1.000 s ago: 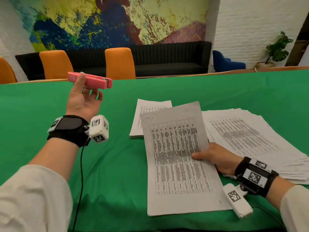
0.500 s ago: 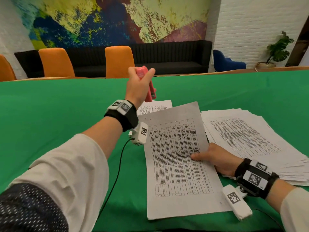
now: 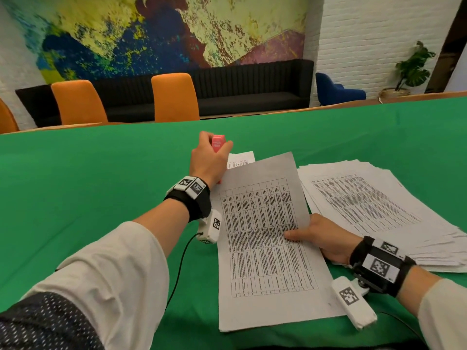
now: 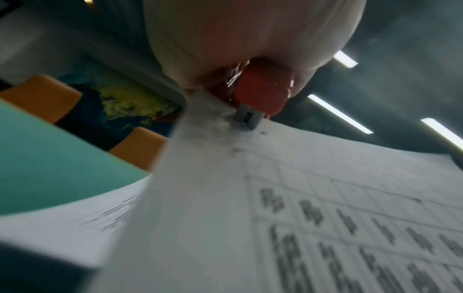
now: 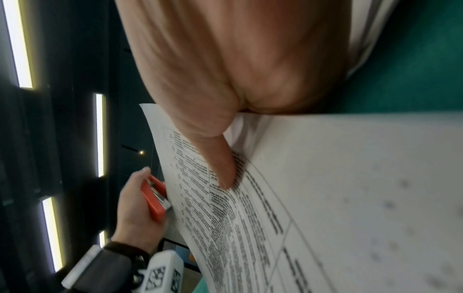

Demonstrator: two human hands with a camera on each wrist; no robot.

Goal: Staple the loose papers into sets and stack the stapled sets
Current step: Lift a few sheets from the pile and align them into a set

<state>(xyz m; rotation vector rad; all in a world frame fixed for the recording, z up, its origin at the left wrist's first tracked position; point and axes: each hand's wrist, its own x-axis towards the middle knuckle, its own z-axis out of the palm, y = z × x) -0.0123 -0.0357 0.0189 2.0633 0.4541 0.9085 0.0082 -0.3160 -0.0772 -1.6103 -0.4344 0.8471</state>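
My left hand (image 3: 211, 160) grips a pink stapler (image 3: 217, 144) (image 4: 260, 95) (image 5: 155, 198), its mouth set over the top left corner of a paper set (image 3: 262, 238) (image 4: 275, 198) (image 5: 325, 198). That set is printed with a table and its far end is lifted off the green table (image 3: 101, 185). My right hand (image 3: 321, 236) pinches the set's right edge, thumb (image 5: 220, 164) on top and fingers hidden beneath. A stack of stapled sets (image 3: 240, 159) lies behind the left hand, mostly hidden. Loose papers (image 3: 379, 205) are fanned out at the right.
Orange chairs (image 3: 174, 97) stand along the table's far edge, with a black sofa (image 3: 252, 87) behind them. A cable (image 3: 179, 269) runs from my left wrist camera across the cloth. Bare green cloth spreads across the left side.
My left hand has swung the stapler from high at the left down to the paper set's top left corner. The right hand has kept its hold and raised the set's far end slightly.
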